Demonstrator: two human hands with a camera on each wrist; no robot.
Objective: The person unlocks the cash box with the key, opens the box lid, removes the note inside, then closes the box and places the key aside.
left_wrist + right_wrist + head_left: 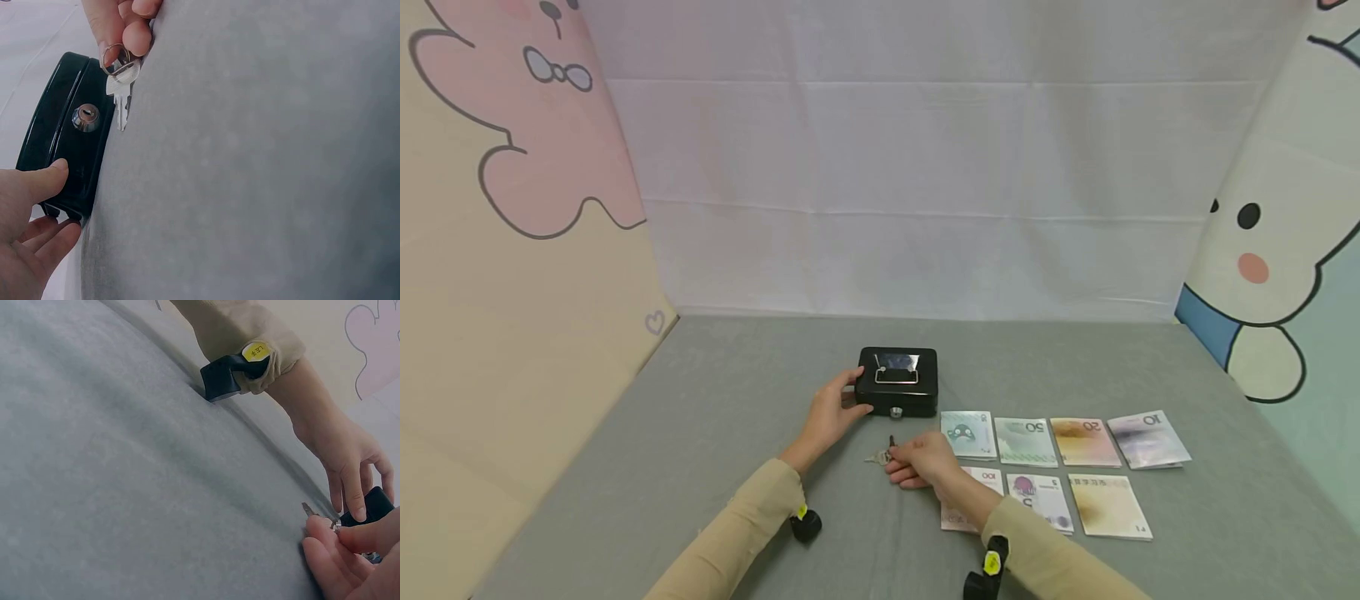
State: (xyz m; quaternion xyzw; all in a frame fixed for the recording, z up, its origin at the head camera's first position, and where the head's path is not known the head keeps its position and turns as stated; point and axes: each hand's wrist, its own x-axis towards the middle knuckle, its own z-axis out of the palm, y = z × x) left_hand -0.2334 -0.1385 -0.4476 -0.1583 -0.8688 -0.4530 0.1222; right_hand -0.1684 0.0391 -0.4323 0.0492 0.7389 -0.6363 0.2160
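Note:
A black cash box (910, 398) with a metal carrying handle on its lid stands closed on the grey cloth. My left hand (829, 417) holds the box by its left end; in the left wrist view the thumb lies on the front face and the fingers sit against the end. The round silver lock (85, 117) is in the front face. In front of the box, my right hand (925, 460) pinches a ring of keys (122, 87) between thumb and fingers. The keys point to the left in the head view, apart from the lock.
To the right lie two rows of banknote stacks, among them a green 50 stack (1026, 442), an orange 20 stack (1086, 442) and a yellow stack (1109, 506). My right forearm partly covers a pink 100 stack (985, 477). A white curtain (910, 167) hangs behind the table.

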